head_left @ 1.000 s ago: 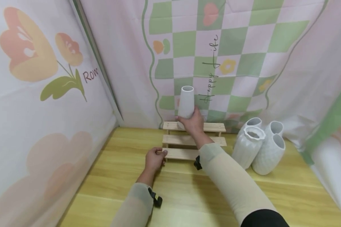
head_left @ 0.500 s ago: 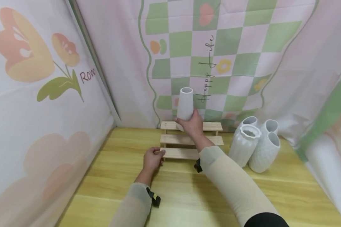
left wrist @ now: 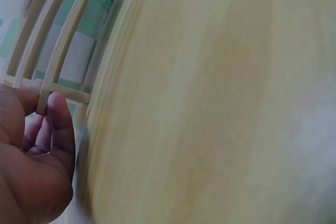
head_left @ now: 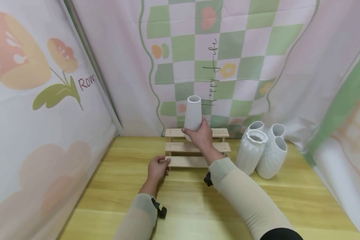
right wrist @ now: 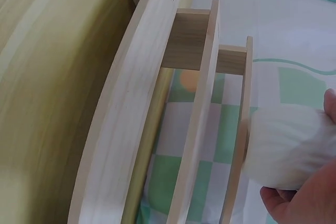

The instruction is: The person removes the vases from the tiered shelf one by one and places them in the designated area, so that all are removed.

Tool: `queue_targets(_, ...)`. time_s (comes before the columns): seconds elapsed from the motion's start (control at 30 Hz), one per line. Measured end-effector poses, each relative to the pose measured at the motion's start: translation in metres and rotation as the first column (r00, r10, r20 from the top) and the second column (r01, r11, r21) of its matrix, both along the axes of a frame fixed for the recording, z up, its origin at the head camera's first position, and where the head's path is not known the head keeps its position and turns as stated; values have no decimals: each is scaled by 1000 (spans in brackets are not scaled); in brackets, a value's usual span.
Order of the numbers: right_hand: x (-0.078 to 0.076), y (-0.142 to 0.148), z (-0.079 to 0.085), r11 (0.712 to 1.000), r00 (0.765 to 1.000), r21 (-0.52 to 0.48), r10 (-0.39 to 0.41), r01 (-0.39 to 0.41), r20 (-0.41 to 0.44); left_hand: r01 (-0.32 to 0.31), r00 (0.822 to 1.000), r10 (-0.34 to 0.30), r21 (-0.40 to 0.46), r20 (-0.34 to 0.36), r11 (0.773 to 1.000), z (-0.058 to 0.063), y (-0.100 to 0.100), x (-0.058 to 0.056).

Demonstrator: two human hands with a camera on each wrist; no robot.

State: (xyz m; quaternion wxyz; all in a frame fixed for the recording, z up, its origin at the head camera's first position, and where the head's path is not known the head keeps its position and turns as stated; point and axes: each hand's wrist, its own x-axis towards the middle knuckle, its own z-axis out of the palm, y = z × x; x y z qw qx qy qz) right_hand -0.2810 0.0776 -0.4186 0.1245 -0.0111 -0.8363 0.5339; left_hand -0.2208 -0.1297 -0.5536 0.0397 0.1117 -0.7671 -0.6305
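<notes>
In the head view a three-tier wooden stand (head_left: 186, 161) stands on the table against the back curtain. My right hand (head_left: 201, 135) grips a tall white vase (head_left: 193, 115) upright at the top tier. The right wrist view has the vase's base (right wrist: 283, 142) close to the top board's edge; I cannot tell whether they touch. My left hand (head_left: 157, 169) pinches the left end of the lowest board, thumb on one face and fingers on the other, as the left wrist view shows at the board end (left wrist: 47, 95).
Several white vases, among them one with a scalloped rim (head_left: 250, 153), stand close together to the right of the stand. A printed curtain (head_left: 183, 50) hangs behind, and another covers the left side. The table (head_left: 186, 206) has a wood-grain top.
The vase in my right hand has come slightly lower and nearer to me against the stand. My left hand keeps its pinch. The whole head view has shifted a little.
</notes>
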Motion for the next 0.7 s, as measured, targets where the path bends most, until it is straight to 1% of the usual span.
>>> queue_targets(0.2, 13, 5, 2, 1000, 1000, 18, -6, 6, 12, 10, 1000, -10, 0, -13, 1000, 1, 1, 2)
queue_targets(0.37, 22, 8, -5, 999, 1000, 42, 13, -14, 22, -3, 1000, 3, 7, -15, 1000, 0, -1, 2)
queue_targets(0.6, 30, 17, -14, 999, 1000, 35, -2, 1, 10, 3, 1000, -3, -1, -12, 1000, 1, 2, 2)
queue_targets(0.7, 35, 21, -15, 1000, 1000, 25, 5, -5, 8, 5, 1000, -5, -5, -11, 1000, 1, 3, 3)
